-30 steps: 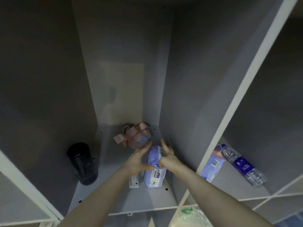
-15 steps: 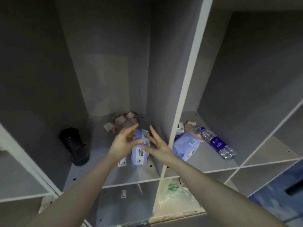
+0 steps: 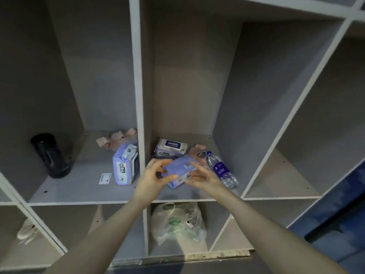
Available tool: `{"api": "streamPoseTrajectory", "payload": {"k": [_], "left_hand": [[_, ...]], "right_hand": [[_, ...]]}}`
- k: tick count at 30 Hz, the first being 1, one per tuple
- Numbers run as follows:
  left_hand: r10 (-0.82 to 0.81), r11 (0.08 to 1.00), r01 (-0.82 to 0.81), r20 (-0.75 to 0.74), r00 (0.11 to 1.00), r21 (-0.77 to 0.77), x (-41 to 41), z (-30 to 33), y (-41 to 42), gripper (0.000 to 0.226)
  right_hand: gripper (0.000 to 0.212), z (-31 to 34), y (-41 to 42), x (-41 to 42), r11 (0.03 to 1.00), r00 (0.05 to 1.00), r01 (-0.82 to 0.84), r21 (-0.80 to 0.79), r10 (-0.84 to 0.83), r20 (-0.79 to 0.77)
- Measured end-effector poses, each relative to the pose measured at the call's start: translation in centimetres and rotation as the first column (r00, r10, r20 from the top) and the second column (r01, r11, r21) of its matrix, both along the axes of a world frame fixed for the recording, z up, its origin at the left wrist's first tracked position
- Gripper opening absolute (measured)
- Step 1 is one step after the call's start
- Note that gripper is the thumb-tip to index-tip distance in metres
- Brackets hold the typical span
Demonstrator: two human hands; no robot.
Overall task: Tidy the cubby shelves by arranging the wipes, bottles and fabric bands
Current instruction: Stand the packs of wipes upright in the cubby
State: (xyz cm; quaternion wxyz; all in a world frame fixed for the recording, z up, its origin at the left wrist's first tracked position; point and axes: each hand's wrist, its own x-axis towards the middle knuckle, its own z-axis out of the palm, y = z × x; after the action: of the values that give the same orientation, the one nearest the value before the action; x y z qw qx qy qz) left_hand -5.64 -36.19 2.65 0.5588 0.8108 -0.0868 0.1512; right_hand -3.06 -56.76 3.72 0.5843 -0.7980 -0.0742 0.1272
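Note:
In the middle cubby, my left hand (image 3: 156, 175) and my right hand (image 3: 201, 177) hold a purple wipes pack (image 3: 178, 168) between them, left fingers curled round its left end, right fingers on its right end. Behind it lies a second wipes pack (image 3: 169, 148), flat, label up. A pink fabric band (image 3: 197, 152) and a clear water bottle (image 3: 221, 170) with a purple label lie to the right of the held pack. In the left cubby a third wipes pack (image 3: 123, 167) stands on its edge against the divider, with pink fabric bands (image 3: 116, 138) behind it.
A black bottle (image 3: 51, 155) stands at the left cubby's left wall, and a small white label (image 3: 105, 178) lies beside the wipes. Below the middle cubby sits a clear plastic bag (image 3: 177, 222). A white item (image 3: 25, 231) lies in the lower left cubby.
Both hands let go of the wipes pack in the left cubby, moved right past the divider and took hold of another pack in the middle cubby. The view swung right.

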Motion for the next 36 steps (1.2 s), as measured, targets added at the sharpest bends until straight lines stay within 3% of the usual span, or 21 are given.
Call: {"api": "streamPoseTrajectory", "payload": {"k": [5,11,15,18,21,25,28,33,36], "left_hand": [[-0.023,0.998,0.027,-0.074,0.997,0.050,2.9,-1.2,-3.6,0.056],[0.003,0.965,0.060,-0.241,0.971,0.255,5.8,-1.9,-4.5,0.084],[0.004,0.956,0.081,-0.286,0.958,0.282,8.2,-1.3,-4.8,0.100],[0.005,0.962,0.074,-0.287,0.958,0.264,10.1,-1.6,-5.2,0.091],[-0.001,0.971,0.065,-0.265,0.964,0.229,11.8,-1.8,-5.5,0.088],[0.058,0.992,-0.030,-0.233,0.971,0.120,13.9,-2.4,-5.7,0.083],[0.078,0.991,-0.047,-0.252,0.965,0.127,14.6,-3.3,-5.8,0.080],[0.076,0.988,-0.033,-0.287,0.955,0.154,15.4,-4.9,-5.5,0.078],[0.106,0.981,-0.050,-0.306,0.946,0.187,15.6,-5.0,-5.5,0.073]], "right_hand": [[0.071,-1.2,-5.0,2.5,0.999,0.999,0.051,-0.013,-0.051,0.019],[0.071,-2.5,-7.4,5.4,0.976,0.979,0.203,-0.076,-0.205,-0.013],[0.089,-4.2,-8.9,8.6,0.930,0.971,0.236,-0.282,-0.240,0.020],[0.074,-4.5,-9.4,10.8,0.836,0.975,0.216,-0.505,-0.216,0.060],[0.060,-5.5,-9.8,13.2,0.819,0.974,0.217,-0.531,-0.221,0.056],[0.070,-8.5,-10.5,16.4,0.773,0.973,0.202,-0.602,-0.230,0.031],[0.078,-10.3,-10.3,18.2,0.700,0.983,0.152,-0.698,-0.182,0.031],[0.081,-13.0,-11.1,20.3,0.488,0.984,0.148,-0.860,-0.163,0.077],[0.062,-13.3,-11.9,20.6,0.611,0.969,0.170,-0.774,-0.248,0.017]]}}
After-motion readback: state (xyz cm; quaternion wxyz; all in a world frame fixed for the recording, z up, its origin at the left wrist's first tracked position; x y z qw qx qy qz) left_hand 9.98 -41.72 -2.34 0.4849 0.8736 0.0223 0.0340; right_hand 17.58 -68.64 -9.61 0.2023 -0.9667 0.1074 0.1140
